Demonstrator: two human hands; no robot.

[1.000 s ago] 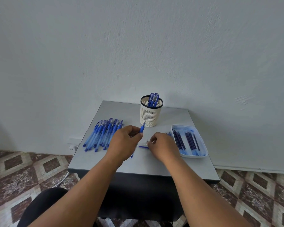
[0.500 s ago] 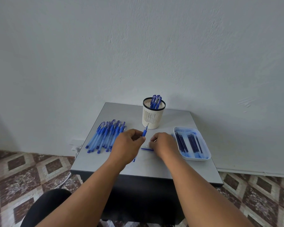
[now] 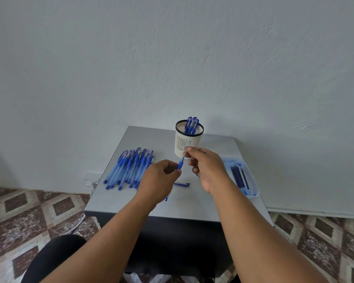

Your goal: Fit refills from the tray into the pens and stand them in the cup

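Note:
My left hand (image 3: 158, 180) grips a blue pen (image 3: 180, 164) above the table, its grip end pointing up and away. My right hand (image 3: 207, 167) pinches the pen's small tip piece (image 3: 185, 153) at that upper end. A pen cap (image 3: 182, 183) lies on the grey table (image 3: 192, 205) between my hands. A white slotted cup (image 3: 188, 140) with a black rim stands behind, holding several blue pens (image 3: 191, 125). The pale blue tray (image 3: 253, 180) at the right holds several dark refills (image 3: 238, 175). A row of blue pens (image 3: 130, 169) lies at the left.
The small table stands against a plain white wall. Its front edge is near my knees, and a patterned tile floor lies on both sides. A white cable (image 3: 80, 220) runs along the floor at the left.
Both hands have risen off the table with the pen. My right hand moved up from the cap on the table to the pen's upper tip. The cap stays on the table.

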